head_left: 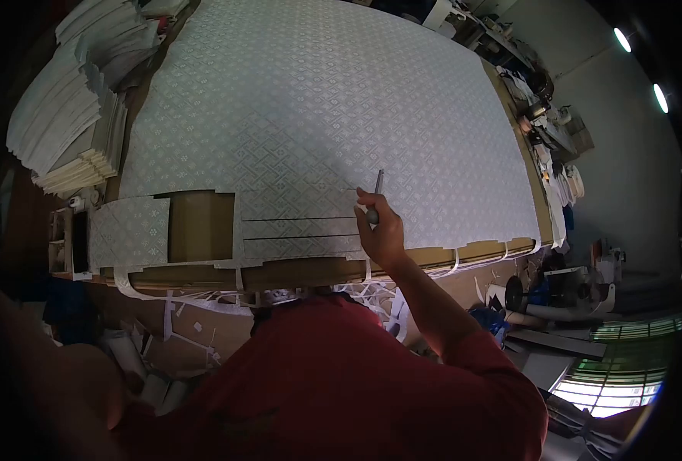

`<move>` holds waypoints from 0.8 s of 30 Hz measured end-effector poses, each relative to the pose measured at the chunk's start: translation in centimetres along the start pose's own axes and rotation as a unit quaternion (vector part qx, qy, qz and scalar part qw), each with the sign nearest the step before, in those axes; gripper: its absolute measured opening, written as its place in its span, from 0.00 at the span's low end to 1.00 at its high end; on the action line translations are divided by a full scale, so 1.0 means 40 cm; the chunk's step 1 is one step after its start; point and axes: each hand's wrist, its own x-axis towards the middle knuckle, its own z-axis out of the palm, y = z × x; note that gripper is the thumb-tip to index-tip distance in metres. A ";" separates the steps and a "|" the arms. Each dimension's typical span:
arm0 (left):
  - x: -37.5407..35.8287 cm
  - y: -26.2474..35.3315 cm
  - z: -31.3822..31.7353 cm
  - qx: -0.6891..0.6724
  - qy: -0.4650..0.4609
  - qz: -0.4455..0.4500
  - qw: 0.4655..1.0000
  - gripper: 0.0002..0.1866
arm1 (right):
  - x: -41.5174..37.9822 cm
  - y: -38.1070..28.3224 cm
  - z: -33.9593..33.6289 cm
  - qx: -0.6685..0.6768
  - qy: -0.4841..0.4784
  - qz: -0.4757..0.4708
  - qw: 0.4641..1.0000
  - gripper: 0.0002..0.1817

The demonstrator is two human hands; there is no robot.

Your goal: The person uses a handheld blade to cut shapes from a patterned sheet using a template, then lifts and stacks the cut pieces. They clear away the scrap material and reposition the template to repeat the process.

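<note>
My right hand [383,234] is closed around a slim grey tool [379,183], whose thin end points away from me and whose dark rounded part shows between the fingers. It rests over a large pale patterned sheet [341,100] near its front edge. Left of the hand, long straight slits run across the sheet. Farther left a rectangular gap bares the brown table surface [201,227], with a patterned section [130,230] beside it. My left hand cannot be seen; a dark blurred shape fills the lower left corner.
Stacks of pale layered material [64,123] stand at the left. White strips [372,296] hang off the front edge above a littered floor. A shelf with clutter [541,115] lines the right side. A fan [514,293] and a barred window [625,369] are at the lower right.
</note>
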 end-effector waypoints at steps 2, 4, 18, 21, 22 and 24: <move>0.019 0.025 0.025 0.026 -0.016 0.006 1.000 0.44 | 0.020 0.037 -0.028 0.005 0.018 -0.011 1.000 0.13; 0.024 0.051 0.057 0.052 -0.027 0.000 0.998 0.43 | 0.020 0.081 -0.064 0.002 0.036 -0.015 0.999 0.12; -0.020 0.116 0.059 0.211 -0.053 -0.019 0.976 0.41 | 0.114 0.219 -0.217 0.116 0.092 0.059 0.987 0.08; -0.032 0.128 0.054 0.231 -0.049 -0.023 0.972 0.40 | 0.147 0.228 -0.189 0.123 0.061 0.054 0.989 0.08; -0.033 0.124 0.048 0.236 -0.047 -0.027 0.970 0.40 | 0.120 0.213 -0.191 0.121 0.059 0.072 0.988 0.08; -0.041 0.115 0.047 0.235 -0.037 -0.029 0.971 0.40 | 0.111 0.190 -0.188 0.118 0.043 0.078 0.989 0.07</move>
